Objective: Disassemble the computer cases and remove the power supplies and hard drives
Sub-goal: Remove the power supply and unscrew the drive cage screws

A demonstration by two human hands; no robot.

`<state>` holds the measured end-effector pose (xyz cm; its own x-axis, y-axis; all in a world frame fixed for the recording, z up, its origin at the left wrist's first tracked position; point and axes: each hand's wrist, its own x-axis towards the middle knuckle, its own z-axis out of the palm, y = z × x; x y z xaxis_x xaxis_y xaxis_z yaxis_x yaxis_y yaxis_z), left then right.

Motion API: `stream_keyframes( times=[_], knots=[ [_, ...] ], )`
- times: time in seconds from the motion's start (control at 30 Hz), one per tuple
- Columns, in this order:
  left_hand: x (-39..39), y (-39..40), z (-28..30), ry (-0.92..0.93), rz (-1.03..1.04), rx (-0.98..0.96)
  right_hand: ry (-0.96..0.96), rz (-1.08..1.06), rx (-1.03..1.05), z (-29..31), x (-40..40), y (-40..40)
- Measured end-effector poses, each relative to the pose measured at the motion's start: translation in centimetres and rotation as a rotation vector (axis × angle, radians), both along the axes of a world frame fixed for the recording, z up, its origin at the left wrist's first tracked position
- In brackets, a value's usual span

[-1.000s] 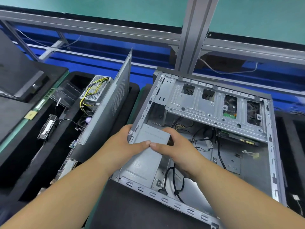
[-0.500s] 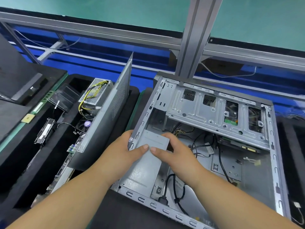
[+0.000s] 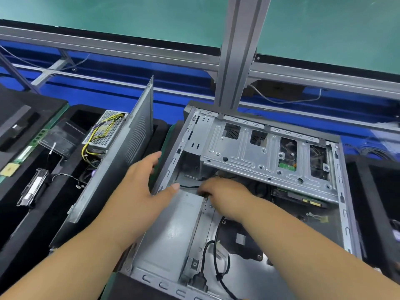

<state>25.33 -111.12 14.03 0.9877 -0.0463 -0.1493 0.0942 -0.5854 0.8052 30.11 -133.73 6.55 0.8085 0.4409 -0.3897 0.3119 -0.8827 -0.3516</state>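
Observation:
An open grey computer case (image 3: 338, 191) lies on its side in front of me. A grey power supply (image 3: 171, 230) sits inside along the case's left wall. My left hand (image 3: 140, 187) straddles that wall, with straight fingers outside it and the thumb inside at the power supply's far corner. My right hand (image 3: 225, 191) reaches into the case at the power supply's far right corner. Its fingers curl downward and the fingertips are hidden. The drive cage (image 3: 249, 152) spans the far side, with a hard drive's green board (image 3: 286, 165) showing through an opening.
A loose side panel (image 3: 121, 161) leans in the black foam tray (image 3: 32, 213) on the left. Beside it lies another power supply with yellow wires (image 3: 104, 131). Black cables (image 3: 216, 263) loop at the case's near end. An aluminium post (image 3: 236, 61) rises behind the case.
Both hands have left the power supply's far end. The left hand moved out to the case's left wall, and the right hand moved deeper into the case. My view moved closer.

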Motion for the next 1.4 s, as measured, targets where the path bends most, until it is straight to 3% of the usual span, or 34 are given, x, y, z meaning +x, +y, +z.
stream_keyframes(
  times=[0.27, 0.43, 0.57, 0.7, 1.0, 1.13, 1.23, 1.4],
  knots=[
    [0.8, -2.9, -0.3, -0.128, -0.076, 0.245, -0.229, 0.035, -0.017, -2.5, 0.1, 0.0],
    [0.5, -3.1, 0.1, -0.095, -0.089, 0.277, 0.056, -0.132, 0.130, -1.7, 1.3, -0.3],
    [0.5, -3.2, 0.3, -0.093, -0.166, 0.367, 0.053, -0.193, 0.122, -1.8, 1.2, 0.1],
    [0.4, -3.2, 0.2, -0.064, -0.193, 0.488, -0.091, -0.154, 0.053, -2.0, 0.9, 0.8],
    [0.2, -3.0, 0.5, -0.069, -0.214, 0.446, -0.242, -0.088, 0.098, -1.5, 0.2, 1.3],
    [-0.8, -3.5, 1.5, -0.266, -0.362, 0.594, -0.117, -0.209, 0.096, -2.0, 0.5, 0.9],
    [-1.6, -3.9, 1.7, -0.277, -0.561, 0.701, -0.183, -0.222, 0.096, -2.1, 0.5, 1.2],
    [-1.7, -4.1, 1.1, -0.396, -0.556, 0.682, -0.207, -0.182, 0.096, -1.9, 0.4, 1.6]
  ],
)
